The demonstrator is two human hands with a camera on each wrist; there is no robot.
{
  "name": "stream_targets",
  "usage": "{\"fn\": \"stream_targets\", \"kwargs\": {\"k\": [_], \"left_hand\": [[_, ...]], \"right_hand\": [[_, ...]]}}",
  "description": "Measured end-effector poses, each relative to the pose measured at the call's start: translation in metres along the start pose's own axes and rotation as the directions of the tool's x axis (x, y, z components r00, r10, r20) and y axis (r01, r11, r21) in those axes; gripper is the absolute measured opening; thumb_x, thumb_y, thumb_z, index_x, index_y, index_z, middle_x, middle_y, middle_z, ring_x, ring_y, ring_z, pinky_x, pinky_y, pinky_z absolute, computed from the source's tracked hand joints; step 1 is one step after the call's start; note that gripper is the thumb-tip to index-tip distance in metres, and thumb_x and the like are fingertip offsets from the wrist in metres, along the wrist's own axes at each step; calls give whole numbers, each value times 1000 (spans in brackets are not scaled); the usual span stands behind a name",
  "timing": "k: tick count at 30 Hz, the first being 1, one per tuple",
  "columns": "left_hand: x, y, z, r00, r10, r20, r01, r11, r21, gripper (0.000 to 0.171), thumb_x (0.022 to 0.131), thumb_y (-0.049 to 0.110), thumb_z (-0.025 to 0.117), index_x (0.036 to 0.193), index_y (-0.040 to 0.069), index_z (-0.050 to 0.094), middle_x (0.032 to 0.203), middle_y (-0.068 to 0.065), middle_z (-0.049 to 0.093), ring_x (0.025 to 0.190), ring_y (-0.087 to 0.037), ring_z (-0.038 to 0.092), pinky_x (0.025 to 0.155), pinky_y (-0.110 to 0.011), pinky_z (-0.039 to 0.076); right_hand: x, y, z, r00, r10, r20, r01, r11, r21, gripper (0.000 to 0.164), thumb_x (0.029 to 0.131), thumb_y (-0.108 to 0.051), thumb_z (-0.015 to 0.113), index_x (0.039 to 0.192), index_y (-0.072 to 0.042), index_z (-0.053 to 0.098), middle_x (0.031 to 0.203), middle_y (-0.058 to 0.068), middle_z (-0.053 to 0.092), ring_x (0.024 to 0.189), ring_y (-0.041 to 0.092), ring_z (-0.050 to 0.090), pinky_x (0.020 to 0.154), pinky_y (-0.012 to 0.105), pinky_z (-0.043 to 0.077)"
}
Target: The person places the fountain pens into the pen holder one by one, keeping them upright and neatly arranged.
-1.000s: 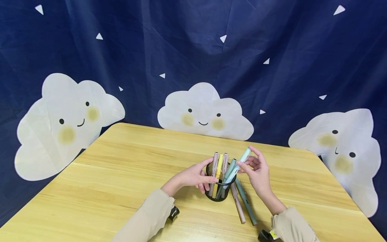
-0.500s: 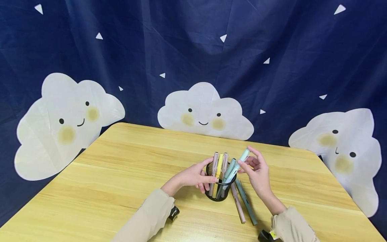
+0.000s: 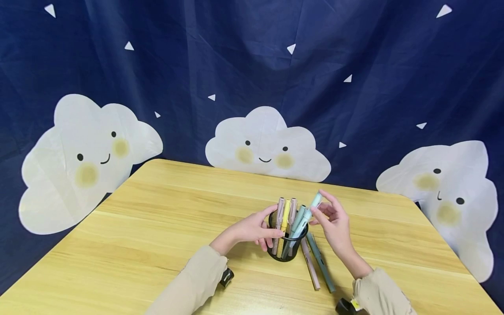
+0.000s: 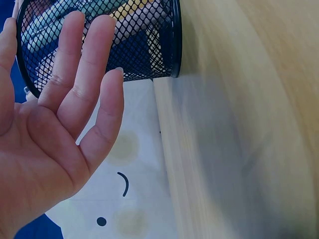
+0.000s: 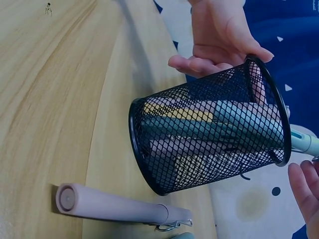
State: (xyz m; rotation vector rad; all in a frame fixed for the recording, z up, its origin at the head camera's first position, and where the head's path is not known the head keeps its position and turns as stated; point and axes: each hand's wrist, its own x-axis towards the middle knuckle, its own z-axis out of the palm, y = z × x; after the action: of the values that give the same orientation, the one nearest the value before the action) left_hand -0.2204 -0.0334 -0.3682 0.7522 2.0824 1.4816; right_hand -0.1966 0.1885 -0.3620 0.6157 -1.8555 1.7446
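A black mesh pen holder (image 3: 290,253) stands on the table with several capped pens upright in it, among them a yellow pen (image 3: 286,212), mauve pens and a grey-green pen (image 3: 299,216). My left hand (image 3: 247,228) holds the holder from the left, thumb over its near rim; in the left wrist view the other fingers (image 4: 92,69) lie along the mesh. With thumb and fingers, my right hand (image 3: 337,228) pinches the cap end of a pale mint pen (image 3: 316,200), which leans to the right, its lower part inside the holder (image 5: 209,129).
On the wooden table (image 3: 157,245), a pale pink pen (image 3: 310,266) and a dark green pen (image 3: 322,264) lie side by side, just right of the holder. Behind the table hangs a dark blue curtain (image 3: 252,78) with clouds and white triangles.
The mint pen's top has shifted slightly left and stands a little steeper, with my right fingers moving along with it. My left hand and the holder have stayed in place.
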Motion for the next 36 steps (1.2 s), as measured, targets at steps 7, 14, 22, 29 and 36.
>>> {"fn": "stream_targets", "kwargs": {"k": [7,14,22,29,36], "left_hand": [[0,-1,0,1000,-1,5,1,1000,13,78,86,26,61,145,18,10,62,-11,62,51,-27,62,44,-28,43],[0,-1,-1,1000,2,1,-2,1000,16,79,85,27,62,144,18,11,62,-11,63,51,-28,62,44,-28,42],[0,-1,0,1000,1,-2,-1,1000,2,80,84,29,63,144,19,12,63,-12,63,51,-30,62,43,-27,42],[1,-1,-1,1000,3,-5,-3,1000,0,80,84,29,64,144,20,12,62,-13,63,50,-29,61,43,-27,41],[0,-1,0,1000,3,-9,-3,1000,9,78,85,27,62,144,20,13,62,-13,63,51,-30,61,43,-27,41]], "right_hand": [[2,-5,3,1000,26,8,-26,999,-38,45,84,13,53,125,-6,51,79,4,60,68,9,59,48,27,50],[2,-3,4,998,34,52,-30,997,-75,44,84,12,54,122,-9,53,75,9,58,67,13,58,47,26,50],[0,1,7,993,26,113,-10,990,-141,48,81,16,54,120,-13,53,75,23,57,64,11,56,46,23,47],[1,-5,9,977,-39,208,87,970,-228,39,80,17,54,117,7,51,72,16,56,58,9,49,42,19,41],[-1,-27,18,955,-62,291,167,921,-352,38,77,18,56,114,11,51,74,12,57,58,12,48,45,23,42]]}}
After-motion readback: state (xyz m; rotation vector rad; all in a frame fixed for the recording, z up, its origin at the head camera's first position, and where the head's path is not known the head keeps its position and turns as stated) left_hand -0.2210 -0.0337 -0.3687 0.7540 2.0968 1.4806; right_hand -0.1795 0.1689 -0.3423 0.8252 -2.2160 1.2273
